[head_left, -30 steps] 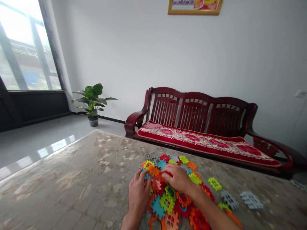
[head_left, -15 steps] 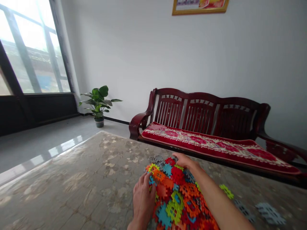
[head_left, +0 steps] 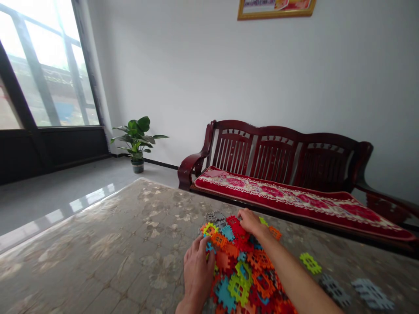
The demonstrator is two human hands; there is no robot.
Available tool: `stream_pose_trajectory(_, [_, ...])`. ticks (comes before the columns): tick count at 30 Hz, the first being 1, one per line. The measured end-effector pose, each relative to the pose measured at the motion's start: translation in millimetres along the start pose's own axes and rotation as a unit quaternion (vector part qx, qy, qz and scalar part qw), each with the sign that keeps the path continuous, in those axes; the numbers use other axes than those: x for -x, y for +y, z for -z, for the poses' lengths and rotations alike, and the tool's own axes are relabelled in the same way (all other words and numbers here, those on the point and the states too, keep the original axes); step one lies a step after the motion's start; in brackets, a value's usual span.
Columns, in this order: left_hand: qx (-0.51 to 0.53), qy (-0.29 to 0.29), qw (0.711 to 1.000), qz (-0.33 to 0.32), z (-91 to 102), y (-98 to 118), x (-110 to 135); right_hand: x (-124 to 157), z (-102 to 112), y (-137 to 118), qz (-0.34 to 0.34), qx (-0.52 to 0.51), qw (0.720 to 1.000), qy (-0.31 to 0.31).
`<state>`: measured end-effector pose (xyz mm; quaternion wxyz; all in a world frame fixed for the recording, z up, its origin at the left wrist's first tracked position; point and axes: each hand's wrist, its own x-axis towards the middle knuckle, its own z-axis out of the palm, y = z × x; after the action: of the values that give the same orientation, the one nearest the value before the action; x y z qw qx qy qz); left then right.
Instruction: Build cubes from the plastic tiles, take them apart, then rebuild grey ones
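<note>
A heap of toothed plastic building tiles in red, orange, lime, blue and grey lies on the patterned tablecloth. My left hand rests at the heap's left edge, fingers slightly bent and thumb apart, beside a small blue tile and an orange window tile. Over the far side of the heap, my right hand has its fingers curled down next to a red tile. Its fingertips are partly hidden, and what they grip cannot be made out. Lime window tiles and a blue tile lie nearer me.
Right of my forearm lie a loose lime tile, a dark grey tile and a light grey tile. Behind the table stands a dark red wooden bench with a floral cushion. A potted plant stands by the window.
My right hand has drawn its fingers in, closer to the red tiles. Lime and orange tiles now show just right of it. My left hand keeps its place at the heap's edge.
</note>
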<state>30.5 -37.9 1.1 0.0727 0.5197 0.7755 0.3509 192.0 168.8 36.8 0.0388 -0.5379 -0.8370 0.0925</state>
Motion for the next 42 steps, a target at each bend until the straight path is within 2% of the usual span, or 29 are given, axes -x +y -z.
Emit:
stream_pose_trajectory(11, [-0.008,-0.006,1.0,-0.002,3.7,1.5,0.1,17.4,5.1,1.4,0.018,-0.045,0.998,0.032])
stream_pose_trajectory(18, [-0.003,-0.01,1.0,-0.001,6.3,5.0,-0.7,32.8,16.3,17.1,-0.027,-0.139,0.989,0.043])
stream_pose_trajectory(23, [-0.004,-0.014,1.0,0.0,7.0,3.6,-0.5,45.0,27.5,23.9,-0.077,-0.232,0.97,-0.013])
stream_pose_trajectory(26, [-0.01,-0.011,1.0,-0.002,7.4,3.6,-0.8,55.3,30.2,24.5,-0.074,-0.277,0.957,-0.046])
stream_pose_trajectory(29, [-0.017,-0.016,1.0,-0.004,8.2,4.3,-1.4,64.7,25.9,22.9,-0.054,-0.298,0.952,-0.049])
stream_pose_trajectory(33, [-0.025,-0.03,0.999,-0.002,9.6,4.9,-2.3,74.4,18.7,25.5,-0.042,-0.301,0.953,-0.01])
stream_pose_trajectory(36, [-0.026,-0.036,0.999,-0.006,10.2,4.9,-2.5,85.2,23.1,35.5,-0.045,-0.295,0.954,0.037])
stream_pose_trajectory(42, [-0.037,-0.033,0.999,-0.009,9.3,4.4,-2.6,136.6,42.4,56.6,-0.023,-0.264,0.952,0.154])
